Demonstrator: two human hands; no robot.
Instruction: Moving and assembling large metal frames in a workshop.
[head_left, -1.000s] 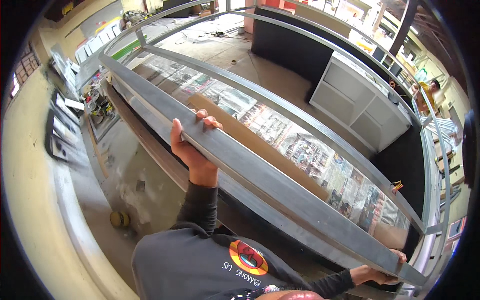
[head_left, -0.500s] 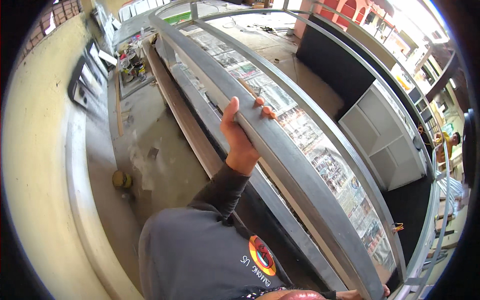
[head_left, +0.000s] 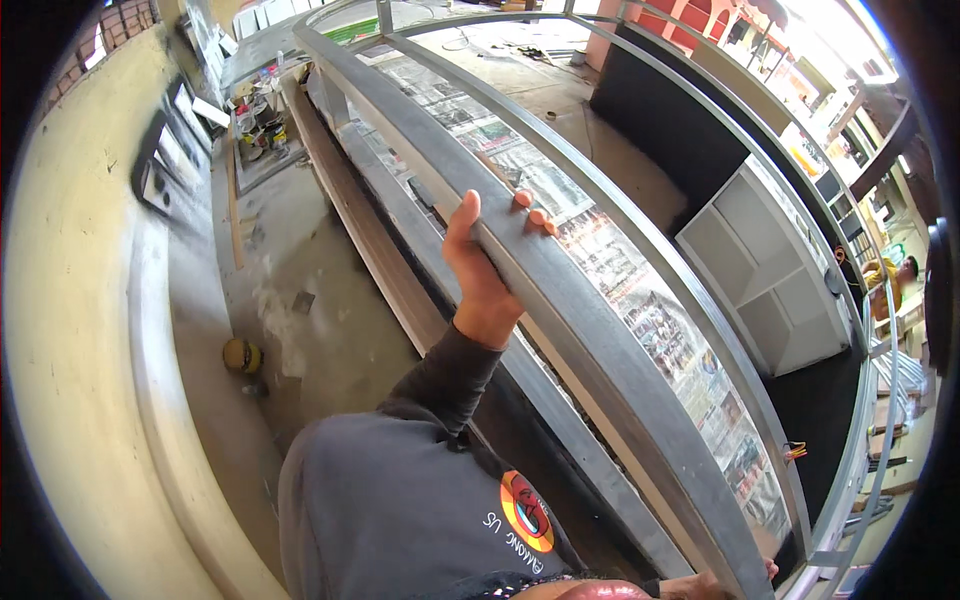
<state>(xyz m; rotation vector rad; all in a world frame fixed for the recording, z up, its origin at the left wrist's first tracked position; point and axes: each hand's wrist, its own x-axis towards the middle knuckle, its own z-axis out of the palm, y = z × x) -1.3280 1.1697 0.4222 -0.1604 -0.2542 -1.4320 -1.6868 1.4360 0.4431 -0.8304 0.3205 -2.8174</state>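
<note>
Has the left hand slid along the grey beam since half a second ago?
No: against the far corner of the grey beam, the left hand visibly slid neither way.

The grey metal beam (head_left: 597, 317) was long and flat-faced, with a dull sheen. It ran slantwise along the near side of the newspaper sheets (head_left: 640, 285).
</note>
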